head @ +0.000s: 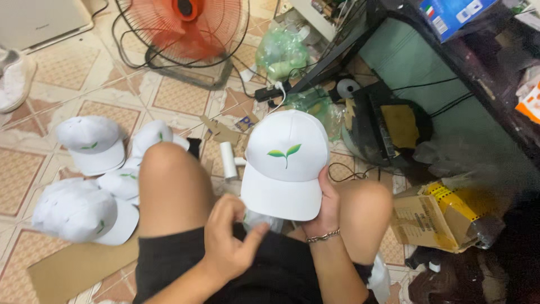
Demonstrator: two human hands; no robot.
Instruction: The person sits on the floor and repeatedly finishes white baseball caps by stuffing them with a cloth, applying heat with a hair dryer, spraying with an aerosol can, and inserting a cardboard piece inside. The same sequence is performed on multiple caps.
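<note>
Right hand (326,205) holds white cap (287,160); left hand (228,242) beside.

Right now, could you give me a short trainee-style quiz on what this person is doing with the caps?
1. True or false: the right hand holds the cap by its brim.
2. What is printed on the cap's front? A) red star B) green leaves C) blue circle
3. Where does the pile of caps lie?

Key: 1 true. 2 B. 3 On the floor, to the person's left, beside the left knee; the left hand is in the lap.
</note>
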